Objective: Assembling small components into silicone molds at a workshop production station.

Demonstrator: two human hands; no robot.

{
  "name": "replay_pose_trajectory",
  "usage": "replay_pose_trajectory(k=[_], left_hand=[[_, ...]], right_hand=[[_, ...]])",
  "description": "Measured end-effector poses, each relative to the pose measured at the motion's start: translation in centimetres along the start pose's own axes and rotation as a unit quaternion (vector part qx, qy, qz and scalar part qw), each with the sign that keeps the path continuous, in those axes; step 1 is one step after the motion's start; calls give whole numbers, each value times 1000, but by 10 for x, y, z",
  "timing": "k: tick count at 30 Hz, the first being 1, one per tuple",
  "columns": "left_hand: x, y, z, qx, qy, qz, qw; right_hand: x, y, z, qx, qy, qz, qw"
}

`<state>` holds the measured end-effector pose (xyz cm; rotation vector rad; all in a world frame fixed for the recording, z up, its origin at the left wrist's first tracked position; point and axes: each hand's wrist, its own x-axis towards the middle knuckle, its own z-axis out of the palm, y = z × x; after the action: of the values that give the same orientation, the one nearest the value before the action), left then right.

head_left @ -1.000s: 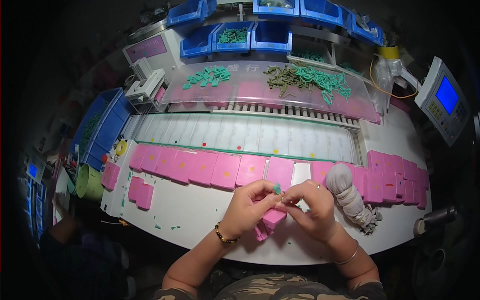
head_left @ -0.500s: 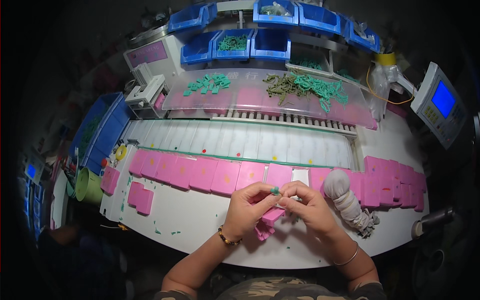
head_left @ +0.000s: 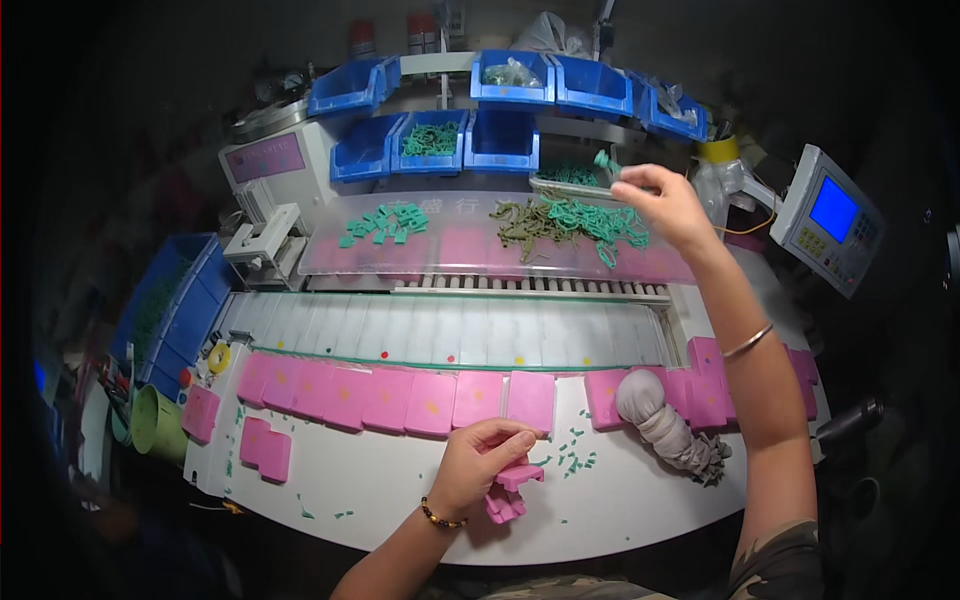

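Note:
My right hand [head_left: 660, 205] is raised at the far right, over the clear tray [head_left: 575, 187]. Its fingertips pinch together, and a small green piece [head_left: 603, 160] with a rounded end shows at their tips. Low in the middle, my left hand [head_left: 485, 465] is closed, thumb against forefinger; whatever lies between them is hidden. Pink notched block pieces [head_left: 515, 478] show just below its fingers; whether the hand grips them I cannot tell. Small green scraps [head_left: 575, 460] lie on the white table to the right of this hand.
A row of pink blocks [head_left: 420, 400] runs along the white strip. A grey cloth bundle [head_left: 665, 425] lies at the right. Green and olive pieces [head_left: 590, 225] are heaped on a translucent shelf [head_left: 340, 255]. Blue bins [head_left: 500, 145] hang behind; a screen panel [head_left: 830, 215] stands right.
My right hand has left my left hand and moved up and away to the clear tray. The left hand has shifted slightly left and down. The whole view has tilted upward.

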<state>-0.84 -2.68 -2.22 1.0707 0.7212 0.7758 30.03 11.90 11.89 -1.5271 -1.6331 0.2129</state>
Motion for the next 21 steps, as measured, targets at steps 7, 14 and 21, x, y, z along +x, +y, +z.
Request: replay_pose_trajectory(k=[7,14,21], left_hand=[[-1,-3,0,-87,38,28,995],[-4,10,-9,-211,116,5,971],[7,16,11,-173,63,-38,982]], right_hand=[[-58,14,-2,91,36,-22,995],[-186,8,-26,-116,-144,-100,978],[-235,3,-13,-41,-241,-4,970]])
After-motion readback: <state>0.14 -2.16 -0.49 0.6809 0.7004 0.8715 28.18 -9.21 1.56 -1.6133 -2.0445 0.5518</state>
